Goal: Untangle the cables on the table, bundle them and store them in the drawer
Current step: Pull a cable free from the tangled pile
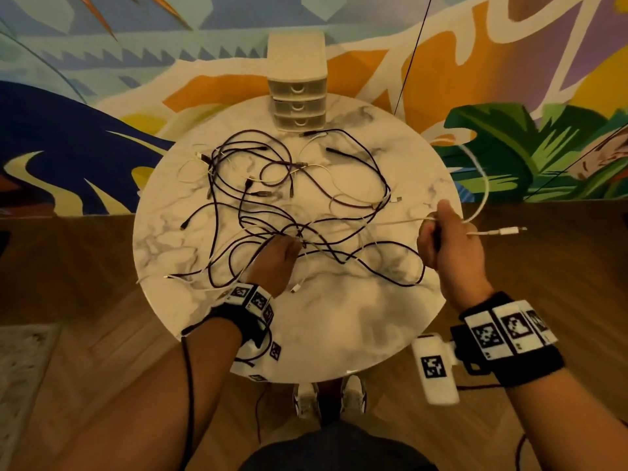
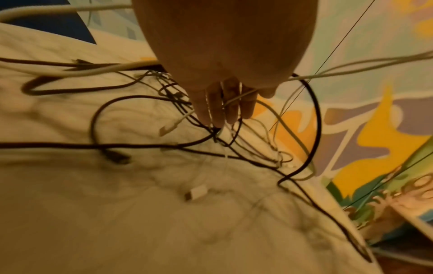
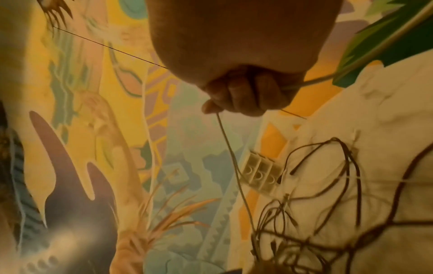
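Observation:
A tangle of black and white cables (image 1: 289, 185) sprawls over the round marble table (image 1: 339, 317). My left hand (image 1: 285, 249) rests on the knot near the table's middle. In the left wrist view its fingers (image 2: 222, 107) point straight down into the strands, with thin white cables running across and between them. My right hand (image 1: 441, 232) is a fist gripping a white cable (image 1: 401, 220) above the table's right edge. That cable runs taut from the fist back to the knot, and its plug end (image 1: 509, 229) sticks out to the right. The right wrist view shows the fist (image 3: 241, 92) with the cable (image 3: 232, 157) leaving below.
A small white three-drawer unit (image 1: 297, 96) stands at the table's far edge with its drawers closed, also visible as the drawer unit (image 3: 260, 174). A loose white plug (image 1: 295, 287) lies by my left wrist. Wooden floor surrounds the table, a painted mural lies beyond, and my shoes (image 1: 329, 396) show below.

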